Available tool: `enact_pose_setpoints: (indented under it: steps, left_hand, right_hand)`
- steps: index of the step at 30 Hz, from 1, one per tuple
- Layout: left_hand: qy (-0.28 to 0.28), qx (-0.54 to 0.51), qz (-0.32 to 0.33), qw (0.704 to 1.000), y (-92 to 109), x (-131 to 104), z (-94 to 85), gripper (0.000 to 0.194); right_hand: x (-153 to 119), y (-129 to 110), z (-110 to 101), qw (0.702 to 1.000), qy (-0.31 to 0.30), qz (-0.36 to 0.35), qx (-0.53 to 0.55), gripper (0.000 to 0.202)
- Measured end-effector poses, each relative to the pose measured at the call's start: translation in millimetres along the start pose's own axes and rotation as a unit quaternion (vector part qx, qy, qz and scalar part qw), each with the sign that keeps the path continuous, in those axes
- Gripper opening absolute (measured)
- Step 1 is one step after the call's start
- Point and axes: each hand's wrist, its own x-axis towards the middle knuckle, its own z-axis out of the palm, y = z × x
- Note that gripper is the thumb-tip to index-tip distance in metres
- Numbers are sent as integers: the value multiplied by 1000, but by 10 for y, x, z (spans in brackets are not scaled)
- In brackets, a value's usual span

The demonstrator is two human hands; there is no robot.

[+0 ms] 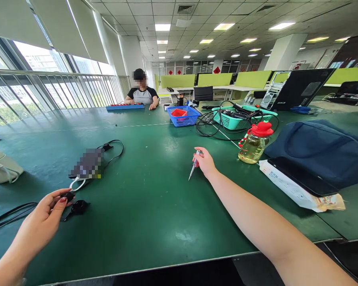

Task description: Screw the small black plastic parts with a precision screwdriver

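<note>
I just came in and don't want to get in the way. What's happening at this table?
Someone's right hand holds a slim screwdriver-like tool, tip down, above the green table. Their left hand pinches a small black part beside a cable. Across the table sits another person, near a long blue tray.

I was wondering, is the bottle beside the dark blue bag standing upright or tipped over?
Upright: the bottle rests on its base, red lid on top.

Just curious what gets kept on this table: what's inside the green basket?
The green basket holds a tangle of black cables, some looping over its side onto the table. Whatever lies beneath the tangle is covered and can't be made out.
</note>
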Motion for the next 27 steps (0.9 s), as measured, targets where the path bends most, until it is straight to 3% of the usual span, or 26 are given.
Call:
enact_pose_setpoints:
  steps: [4, 11, 18, 27]
  left_hand:
    - [7, 104, -20, 994, 0, -39, 0, 39]
    - [-1, 225, -18, 974, 171, -99, 38, 52]
    - [12, 235, -55, 970, 215, -103, 81, 51]
    - [34, 271, 23, 962, 245, -142, 149, 53]
  right_hand:
    - [9, 8, 4, 1000, -3, -2, -4, 48]
    - [12, 10, 2, 1000, -8, 2, -11, 48]
    - [4, 1, 14, 1000, -12, 5, -14, 47]
    - [-22, -23, 7, 1000, -11, 5, -24, 45]
